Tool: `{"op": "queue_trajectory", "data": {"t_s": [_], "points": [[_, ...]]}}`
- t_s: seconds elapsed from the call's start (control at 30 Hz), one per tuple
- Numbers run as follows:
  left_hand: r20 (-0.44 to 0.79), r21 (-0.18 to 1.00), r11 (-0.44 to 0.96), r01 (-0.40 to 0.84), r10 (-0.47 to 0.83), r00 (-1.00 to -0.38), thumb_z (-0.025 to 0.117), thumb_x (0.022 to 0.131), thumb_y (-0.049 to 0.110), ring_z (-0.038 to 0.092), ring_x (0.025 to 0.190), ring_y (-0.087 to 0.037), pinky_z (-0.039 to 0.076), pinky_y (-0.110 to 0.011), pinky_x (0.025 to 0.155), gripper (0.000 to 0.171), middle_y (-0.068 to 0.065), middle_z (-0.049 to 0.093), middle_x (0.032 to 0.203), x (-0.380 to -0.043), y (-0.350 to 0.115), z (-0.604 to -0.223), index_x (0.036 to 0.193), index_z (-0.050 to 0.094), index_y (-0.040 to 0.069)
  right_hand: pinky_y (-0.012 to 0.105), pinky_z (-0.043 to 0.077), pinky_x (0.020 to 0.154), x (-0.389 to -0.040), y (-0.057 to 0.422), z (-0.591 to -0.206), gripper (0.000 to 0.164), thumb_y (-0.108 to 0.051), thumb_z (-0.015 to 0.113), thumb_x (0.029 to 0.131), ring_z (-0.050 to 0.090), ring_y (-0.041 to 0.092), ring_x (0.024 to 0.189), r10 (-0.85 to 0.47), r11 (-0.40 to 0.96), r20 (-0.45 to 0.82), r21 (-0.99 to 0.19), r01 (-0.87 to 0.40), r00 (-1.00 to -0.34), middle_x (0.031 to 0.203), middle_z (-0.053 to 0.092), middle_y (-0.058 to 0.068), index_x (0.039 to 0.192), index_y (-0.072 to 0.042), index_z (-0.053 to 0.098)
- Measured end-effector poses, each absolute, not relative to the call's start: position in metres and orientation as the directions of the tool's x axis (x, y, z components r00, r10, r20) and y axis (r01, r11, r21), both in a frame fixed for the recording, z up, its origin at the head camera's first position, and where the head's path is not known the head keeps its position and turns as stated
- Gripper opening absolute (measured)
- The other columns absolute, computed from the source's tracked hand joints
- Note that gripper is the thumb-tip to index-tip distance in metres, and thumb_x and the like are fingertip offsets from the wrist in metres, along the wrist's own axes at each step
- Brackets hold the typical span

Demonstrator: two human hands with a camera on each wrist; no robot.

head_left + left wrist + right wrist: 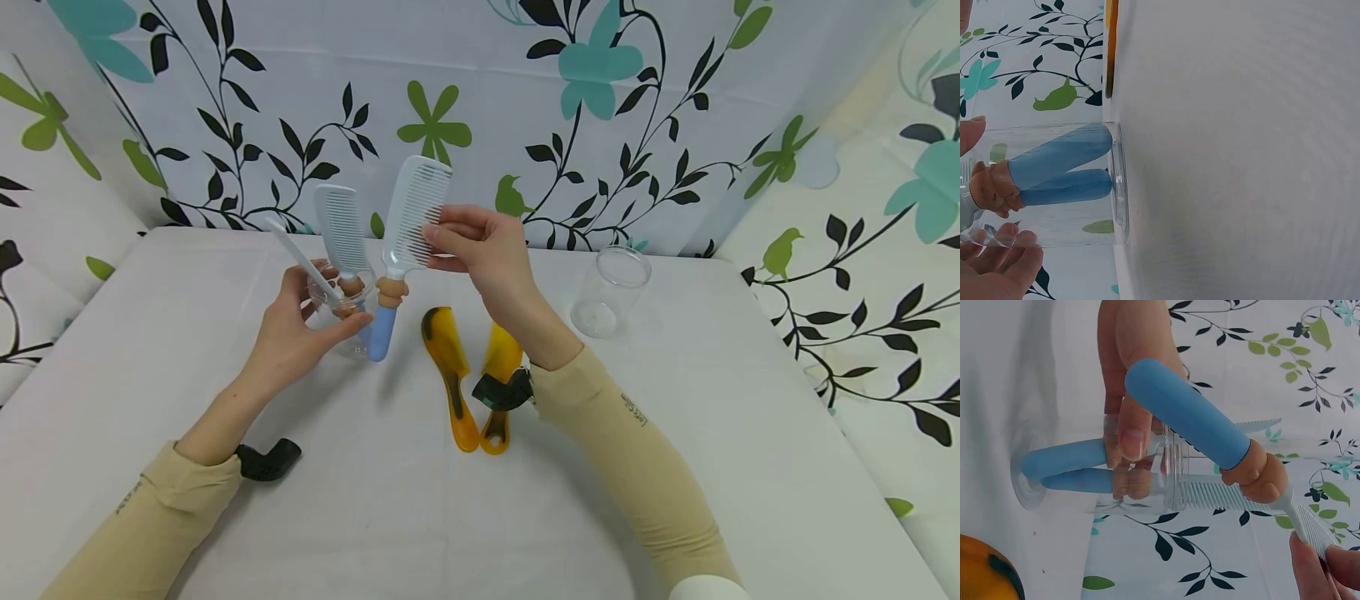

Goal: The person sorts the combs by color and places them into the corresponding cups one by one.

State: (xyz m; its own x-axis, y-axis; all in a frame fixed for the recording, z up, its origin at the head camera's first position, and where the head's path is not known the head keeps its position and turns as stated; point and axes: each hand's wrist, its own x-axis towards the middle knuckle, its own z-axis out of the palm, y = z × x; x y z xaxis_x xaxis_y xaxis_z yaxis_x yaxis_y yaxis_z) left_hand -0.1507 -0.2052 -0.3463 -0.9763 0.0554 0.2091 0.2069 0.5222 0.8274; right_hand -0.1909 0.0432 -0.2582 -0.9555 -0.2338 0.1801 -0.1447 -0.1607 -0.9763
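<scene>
My left hand (296, 329) grips a clear plastic jar (1060, 228), its thumb on the near side. Two light-blue combs (343, 229) stand in it, teeth up and leaning apart; through the wall their blue handles (1066, 190) reach the bottom in the left wrist view. My right hand (483, 250) pinches a third such comb (412, 212) by its toothed head, between thumb and fingers. That comb is outside the jar, just right of it, with its blue handle (1185, 412) hanging down and a brown moulded figure at the neck.
Two amber-and-black combs (450, 375) lie on the white table (360, 517), one partly under my right wrist's black camera (502, 390). A second clear jar (611, 292) stands farther right. A leaf-patterned cloth (465, 67) hangs behind the table.
</scene>
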Motion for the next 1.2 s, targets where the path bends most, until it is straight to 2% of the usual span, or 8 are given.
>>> {"op": "queue_trajectory", "data": {"t_s": [0.7,1.0,1.2], "points": [[0.246,0.828,0.504,0.247,0.07,-0.967,0.075,0.089,0.015,0.036,0.142,-0.041,0.029,-0.06,0.118,0.078,-0.022,0.042,0.151,-0.151,-0.205,-0.348,0.147,0.025,0.0,0.037,0.063,0.083,-0.19,0.033,-0.249,0.026,0.0,0.067,0.093,0.073,0.028,0.098,-0.145,-0.219,0.354,-0.922,-0.319,-0.924,0.112,0.071,0.023,0.117,0.01,0.065],[0.193,0.833,0.519,0.191,0.05,-0.98,0.077,0.088,0.031,0.036,0.143,-0.04,0.031,-0.06,0.117,0.086,-0.02,0.04,0.152,-0.151,-0.205,-0.346,0.149,0.023,0.003,0.036,0.063,0.083,-0.191,0.026,-0.247,0.028,0.0,0.068,0.092,0.072,0.025,0.095,-0.052,-0.262,0.383,-0.897,-0.357,-0.922,0.109,0.07,0.021,0.118,0.009,0.065],[0.193,0.835,0.515,0.192,0.053,-0.98,0.077,0.089,0.031,0.037,0.143,-0.039,0.031,-0.06,0.117,0.086,-0.02,0.043,0.15,-0.151,-0.205,-0.345,0.149,0.023,0.003,0.036,0.062,0.084,-0.191,0.023,-0.244,0.028,0.0,0.068,0.092,0.072,0.029,0.098,-0.01,-0.287,0.379,-0.888,-0.36,-0.925,0.108,0.07,0.021,0.118,0.009,0.064]]}}
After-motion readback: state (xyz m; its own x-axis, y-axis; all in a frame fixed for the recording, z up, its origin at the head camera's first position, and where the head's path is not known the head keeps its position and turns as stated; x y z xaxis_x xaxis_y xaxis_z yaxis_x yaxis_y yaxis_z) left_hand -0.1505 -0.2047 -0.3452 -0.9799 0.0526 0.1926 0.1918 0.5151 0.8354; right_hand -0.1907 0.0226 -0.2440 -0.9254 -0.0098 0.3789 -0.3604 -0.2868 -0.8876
